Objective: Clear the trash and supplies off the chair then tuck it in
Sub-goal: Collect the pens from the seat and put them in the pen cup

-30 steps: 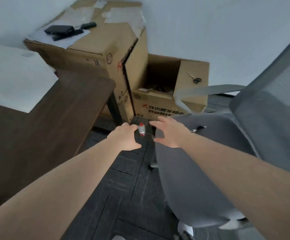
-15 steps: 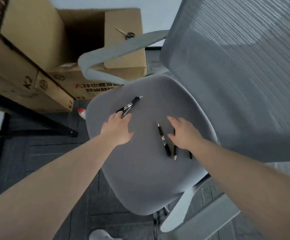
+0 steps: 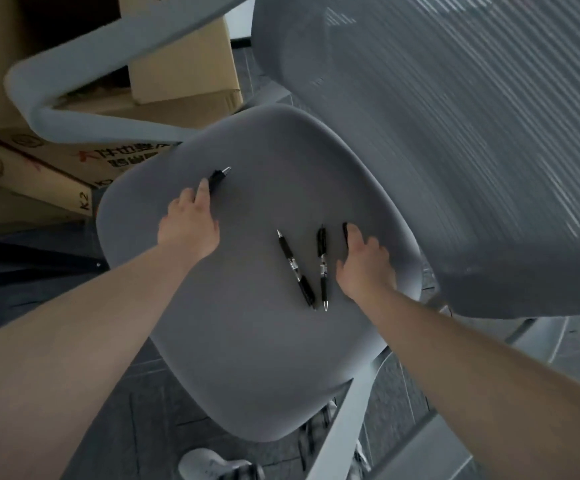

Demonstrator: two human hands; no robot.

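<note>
On the grey seat (image 3: 247, 341) of the chair lie several black pens. The left hand (image 3: 188, 226) rests near the seat's far left part, its fingers (image 3: 202, 192) closed over one pen (image 3: 220, 175), whose tip and clip end stick out beyond them; whether it is truly pinched or only covered, I cannot tell. The right hand (image 3: 364, 265) is down on the right side, fingers loosely bent over a third pen (image 3: 345, 230), of which only the dark top shows. Two more pens (image 3: 295, 268) lie free between the hands, nearly side by side, just left of the right hand. These pens look light, stiff and smooth, likely to roll or slide on the cushion; a pinch at the rubbery grip section near the tip, or raking them together into the palm, should hold best. Cardboard boxes (image 3: 184, 74) stand beyond the armrest (image 3: 74, 74).
</note>
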